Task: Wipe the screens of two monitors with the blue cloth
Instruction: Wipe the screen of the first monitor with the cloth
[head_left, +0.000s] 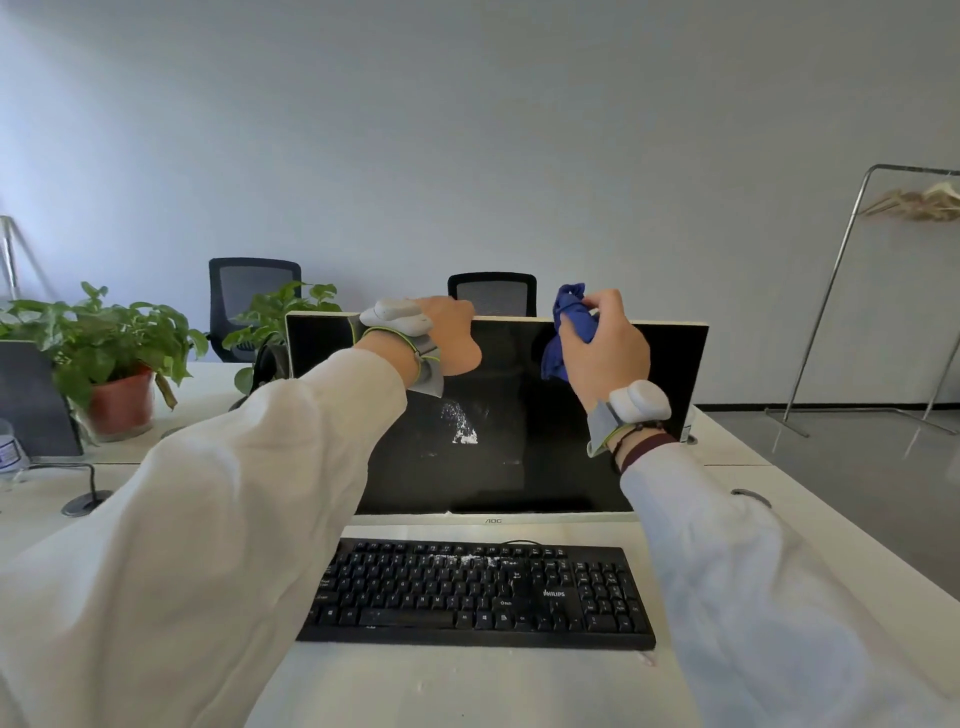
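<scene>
My left hand (449, 335) grips the top edge of the monitor (519, 467). Its fingers are hooked over the rim and out of sight behind it, and the heel of the palm lies against the upper part of the dark screen. My right hand (605, 351) is up near the same top edge, further toward the right, with fingers and thumb bunched tight around the blue cloth (569, 332). The cloth is crumpled, one tuft sticking up above the monitor's rim and another hanging down in front of the glass. I cannot tell whether it touches the screen. A white smear (462, 430) sits on the screen's middle, below and between my hands. The monitor stands toward the far edge of the white desk (467, 691), and a black keyboard (478, 595) lies just in front of its base, with white specks along its upper rows.
</scene>
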